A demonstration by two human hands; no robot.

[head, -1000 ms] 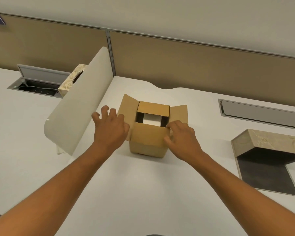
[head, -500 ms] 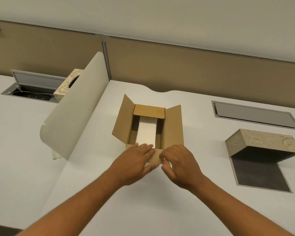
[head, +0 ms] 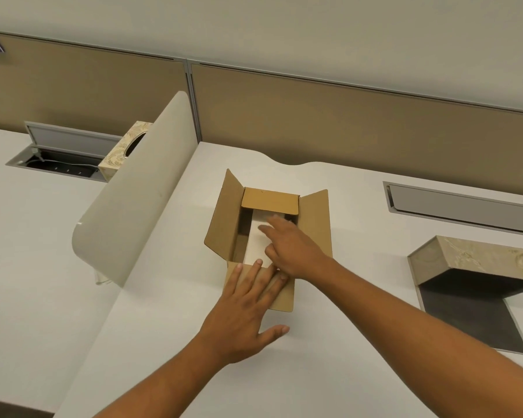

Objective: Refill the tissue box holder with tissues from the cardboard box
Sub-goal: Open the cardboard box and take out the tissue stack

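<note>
1. Now the right hand (head: 290, 251) reaches into the open cardboard box (head: 224, 233), fingers spread loosely over the white tissue pack (head: 255, 242) inside; half a second ago it was curled at the box's near edge.
2. Its grip is unclear: the fingers lie on the pack, but whether they clamp it cannot be told.
3. Meanwhile the left hand (head: 242, 309) lies flat and open on the near flap, pressing it down onto the desk (head: 163, 342), thumb apart on the desk; before, it rested at the box rim.
4. At the right, well apart from the box, the marbled tissue box holder (head: 480, 257) stands open on its dark base, as before.
5. Beyond the curved divider (head: 133, 206) at far left, a second marbled holder (head: 124, 152) is unmoved.
</note>
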